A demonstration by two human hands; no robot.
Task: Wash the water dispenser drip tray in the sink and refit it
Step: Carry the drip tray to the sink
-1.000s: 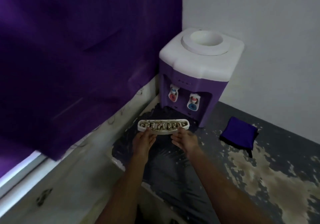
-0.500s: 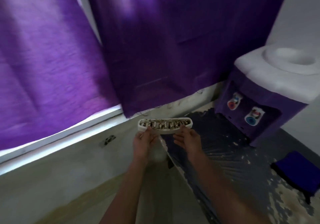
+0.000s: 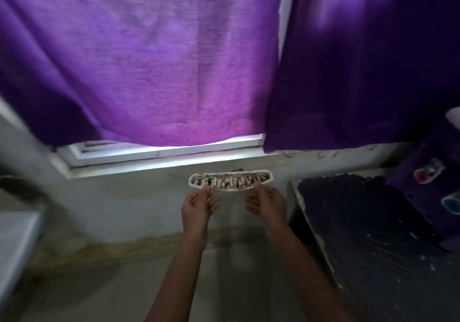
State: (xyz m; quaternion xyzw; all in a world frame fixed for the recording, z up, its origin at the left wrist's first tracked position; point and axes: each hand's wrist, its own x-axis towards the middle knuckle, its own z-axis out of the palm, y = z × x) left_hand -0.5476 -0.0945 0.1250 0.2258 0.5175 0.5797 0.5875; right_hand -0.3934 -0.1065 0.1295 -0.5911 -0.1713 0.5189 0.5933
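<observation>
The tray is held level in the air before the window sill, its long axis running left to right, away from the dispenser at the far right. It is pinched at its near edge by the left hand and the right hand, one towards each end. No sink is seen.

Both forearms stretched forward, left hand and right hand raised side by side, fingertips pinching
</observation>
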